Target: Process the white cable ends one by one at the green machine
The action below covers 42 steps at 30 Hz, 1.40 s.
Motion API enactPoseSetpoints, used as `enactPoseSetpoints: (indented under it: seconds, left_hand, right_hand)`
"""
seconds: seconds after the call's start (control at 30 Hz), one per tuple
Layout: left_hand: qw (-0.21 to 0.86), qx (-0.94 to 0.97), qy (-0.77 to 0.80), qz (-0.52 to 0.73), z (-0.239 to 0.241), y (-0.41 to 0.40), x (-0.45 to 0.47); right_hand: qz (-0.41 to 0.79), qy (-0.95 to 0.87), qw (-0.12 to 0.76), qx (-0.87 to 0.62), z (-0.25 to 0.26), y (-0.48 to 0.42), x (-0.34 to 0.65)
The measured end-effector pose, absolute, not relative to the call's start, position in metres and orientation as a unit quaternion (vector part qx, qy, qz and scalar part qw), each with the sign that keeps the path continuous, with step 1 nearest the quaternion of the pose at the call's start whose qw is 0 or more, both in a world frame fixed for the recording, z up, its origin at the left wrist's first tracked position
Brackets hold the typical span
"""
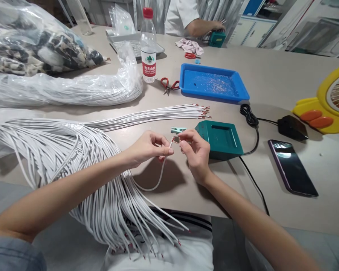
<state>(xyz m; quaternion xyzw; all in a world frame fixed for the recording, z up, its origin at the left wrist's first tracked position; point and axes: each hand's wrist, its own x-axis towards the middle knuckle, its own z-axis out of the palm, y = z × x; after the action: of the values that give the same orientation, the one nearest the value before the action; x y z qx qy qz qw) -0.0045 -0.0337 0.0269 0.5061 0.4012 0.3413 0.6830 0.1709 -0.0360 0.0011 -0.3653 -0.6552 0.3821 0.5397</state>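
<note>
My left hand (148, 147) pinches a single white cable (158, 180) close to its stripped end, which points up and right. My right hand (194, 150) is closed in a pinch at that same cable tip, fingers touching the bare wire ends. Both hands hover just left of a green machine (222, 138) with a small metal clamp (177, 130) at its left side. A large bundle of white cables (73, 158) lies under my left forearm and spills over the table edge onto my lap. A thinner row of finished-looking cables (164, 113) with red tips lies beyond my hands.
A blue tray (213, 82), red-handled scissors (169, 84), a water bottle (148, 47) and bagged cables (73, 88) sit further back. A phone (292, 167), a black adapter (292, 127) with cord and a yellow fan (332, 101) lie right. Another person's arm (203, 27) rests at the far edge.
</note>
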Motion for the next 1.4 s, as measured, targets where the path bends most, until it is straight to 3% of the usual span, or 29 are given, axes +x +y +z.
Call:
enactPoseSetpoints:
  seconds: [0.3,0.5,0.87,1.4]
  left_hand:
    - [0.671,0.516,0.412,0.336,0.0253,-0.0340,-0.0045]
    - [0.654,0.518,0.420,0.359,0.0270,-0.0335,-0.0052]
    - [0.719,0.474,0.381,0.337,0.0300,-0.0355,-0.0046]
    - [0.690,0.523,0.367,0.339,0.0238,-0.0347,-0.0076]
  right_hand:
    - [0.445,-0.637,0.514,-0.363,0.0011,-0.0360,0.1643]
    - [0.414,-0.644,0.516,-0.385,0.0022,-0.0357,0.1641]
    - [0.287,-0.715,0.524,-0.362,0.0016,-0.0378,0.1671]
    - [0.262,-0.708,0.561,-0.338,-0.0016,-0.0354,0.1665]
